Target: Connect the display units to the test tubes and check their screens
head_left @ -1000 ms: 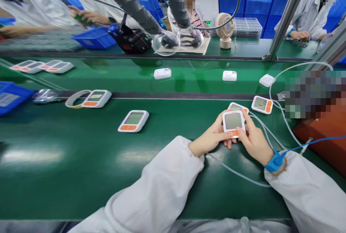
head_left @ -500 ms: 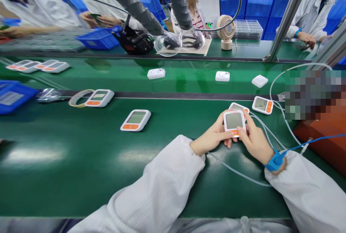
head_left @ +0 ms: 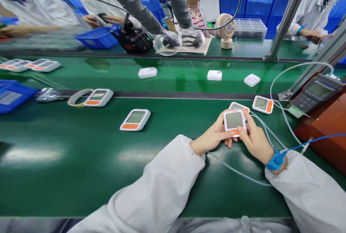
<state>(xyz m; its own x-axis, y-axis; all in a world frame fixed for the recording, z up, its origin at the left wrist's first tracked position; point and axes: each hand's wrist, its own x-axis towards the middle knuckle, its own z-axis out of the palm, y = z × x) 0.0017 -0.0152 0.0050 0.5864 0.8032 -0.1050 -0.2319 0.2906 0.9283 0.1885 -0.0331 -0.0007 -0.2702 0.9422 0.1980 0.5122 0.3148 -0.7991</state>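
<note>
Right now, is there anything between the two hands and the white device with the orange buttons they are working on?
Nothing visible. The left hand and the right hand both hold the white device directly, fingers on its lower edge. A second device lies just behind it, and clear tubes run beside the right hand.

Both hands raised together, left hand [head_left: 209,138] curled; right hand [head_left: 252,140] curled
</note>
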